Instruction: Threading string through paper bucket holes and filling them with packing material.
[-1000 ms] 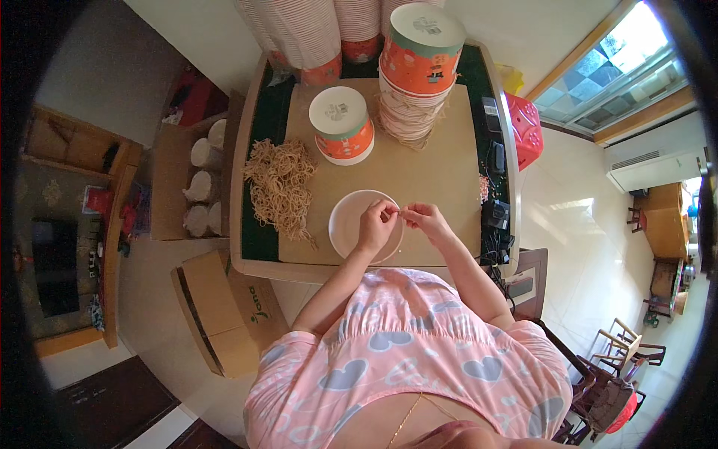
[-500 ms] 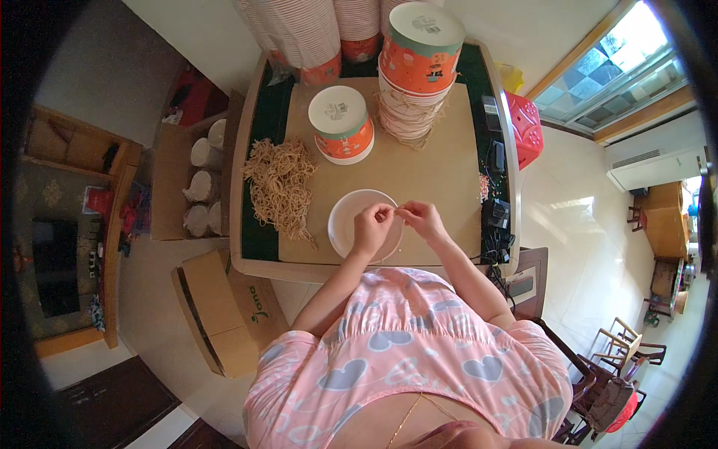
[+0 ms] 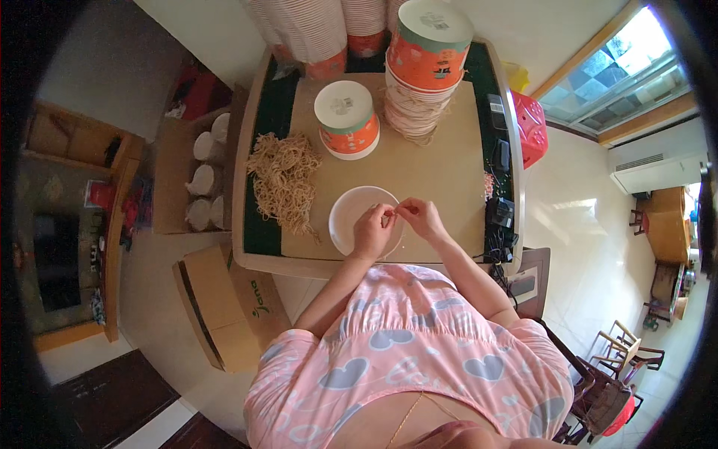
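Both hands meet over a white paper bowl (image 3: 351,217) that sits near the front edge of the tan surface (image 3: 441,172). The left hand (image 3: 372,233) and right hand (image 3: 421,218) have their fingers pressed together, pinching something small between them above the bowl's right rim; I cannot tell what it is. A heap of tan rubber bands (image 3: 283,179) lies just left of the bowl, and an upturned orange cup (image 3: 345,120) stands behind it, beside a tall stack of cups (image 3: 426,67).
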